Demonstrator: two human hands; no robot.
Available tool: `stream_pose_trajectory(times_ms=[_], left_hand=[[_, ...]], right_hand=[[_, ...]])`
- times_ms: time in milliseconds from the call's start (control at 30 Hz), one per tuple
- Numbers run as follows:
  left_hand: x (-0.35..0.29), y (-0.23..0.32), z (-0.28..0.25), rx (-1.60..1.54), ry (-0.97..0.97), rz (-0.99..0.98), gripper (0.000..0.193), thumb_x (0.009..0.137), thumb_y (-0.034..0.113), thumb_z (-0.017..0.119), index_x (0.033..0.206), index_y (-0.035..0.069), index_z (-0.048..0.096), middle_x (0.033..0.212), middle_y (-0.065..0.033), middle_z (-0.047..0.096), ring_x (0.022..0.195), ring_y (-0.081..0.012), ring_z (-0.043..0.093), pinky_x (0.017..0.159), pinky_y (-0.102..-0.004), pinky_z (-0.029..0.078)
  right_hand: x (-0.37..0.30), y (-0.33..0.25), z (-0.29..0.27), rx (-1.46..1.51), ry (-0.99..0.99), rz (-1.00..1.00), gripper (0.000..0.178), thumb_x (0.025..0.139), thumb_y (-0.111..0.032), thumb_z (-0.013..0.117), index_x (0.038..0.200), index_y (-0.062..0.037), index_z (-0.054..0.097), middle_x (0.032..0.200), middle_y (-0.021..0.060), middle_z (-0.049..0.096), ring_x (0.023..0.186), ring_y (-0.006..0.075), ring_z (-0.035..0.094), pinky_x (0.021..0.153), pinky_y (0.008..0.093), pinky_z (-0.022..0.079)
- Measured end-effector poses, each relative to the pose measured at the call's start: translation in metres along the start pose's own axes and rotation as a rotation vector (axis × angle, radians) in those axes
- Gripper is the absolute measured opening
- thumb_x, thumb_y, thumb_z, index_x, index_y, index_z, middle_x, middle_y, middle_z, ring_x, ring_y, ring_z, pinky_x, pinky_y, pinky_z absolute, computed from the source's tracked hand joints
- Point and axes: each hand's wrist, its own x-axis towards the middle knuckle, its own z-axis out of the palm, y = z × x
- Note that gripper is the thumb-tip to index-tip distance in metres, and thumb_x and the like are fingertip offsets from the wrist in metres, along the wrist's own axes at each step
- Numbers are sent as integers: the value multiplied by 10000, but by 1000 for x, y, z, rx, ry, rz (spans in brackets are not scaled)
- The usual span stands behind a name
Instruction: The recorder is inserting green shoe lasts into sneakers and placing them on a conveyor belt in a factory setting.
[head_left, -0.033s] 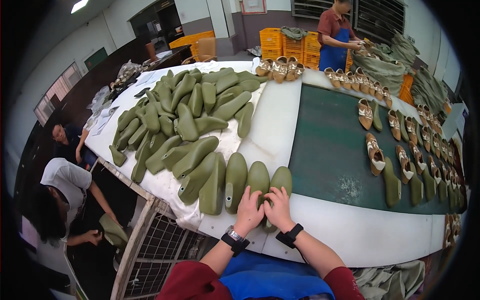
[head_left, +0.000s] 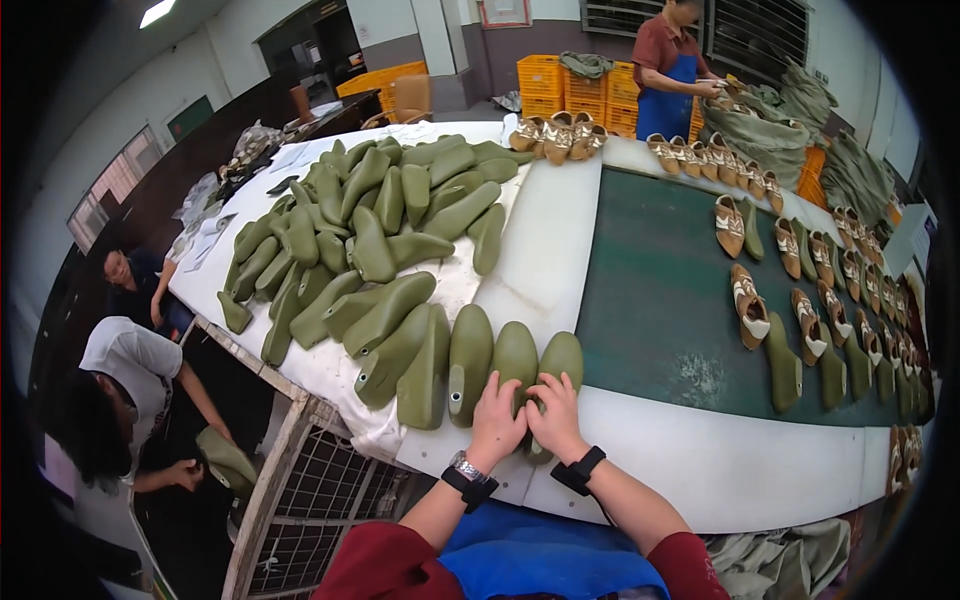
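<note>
Hands point(head_left: 498, 420) on smooth, rounded green lasts point(head_left: 515, 351)

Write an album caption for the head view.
Left hand and right hand on two green shoe lasts, between a heap of lasts and brown shoes.

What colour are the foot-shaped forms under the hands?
The forms are olive green; head view.

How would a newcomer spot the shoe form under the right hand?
Find the large dark green mat. At its near left corner ends a row of olive shoe forms. The rightmost form in that row, under the right hand, lies closest to the mat.
</note>
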Motion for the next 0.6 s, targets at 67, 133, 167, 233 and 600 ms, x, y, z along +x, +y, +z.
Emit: stream_pose_trajectory(times_ms=[67, 133, 167, 233, 600], left_hand=[[4, 3, 11, 94, 46, 64, 518, 721, 206, 639, 1186, 45, 478, 1275, -242, 439, 1164, -404, 421, 935, -480, 358], [7, 0, 8, 112, 22, 54, 540, 703, 210, 644, 1184, 28, 479, 1251, -234, 463, 1174, -400, 413, 944, -505, 339], [5, -6, 7, 160, 44, 100, 532, 703, 206, 646, 1174, 18, 484, 1240, -240, 472, 1166, -411, 421, 953, -503, 337], [3, -8, 3, 100, 53, 91, 532, 701, 165, 650, 1178, 3, 478, 1236, -260, 469, 1156, -418, 431, 965, -493, 340], [0, 8, -2, -19, -77, -48, 518, 763, 93, 616, 1232, -5, 418, 1341, -284, 369, 1215, -421, 397, 1004, -437, 344]], right_hand=[[-1, 5, -1, -18, 31, -6, 179, 745, -160, 603, 901, -88, 652, 1179, 148, 547, 1182, 450, 390, 951, 513, 341], [0, 5, 0, 1, 38, -32, 178, 742, -167, 602, 896, -95, 654, 1179, 148, 550, 1173, 443, 402, 936, 513, 352], [2, 2, 0, 26, 29, -37, 179, 742, -174, 600, 894, -96, 655, 1180, 148, 550, 1170, 439, 407, 931, 518, 354], [1, -2, 7, -23, 23, -14, 195, 757, -194, 585, 907, -90, 654, 1200, 150, 541, 1189, 438, 397, 942, 538, 340], [-3, -7, -5, -32, -30, 65, 220, 780, -190, 579, 955, -75, 646, 1224, 143, 523, 1217, 461, 363, 982, 538, 326]])
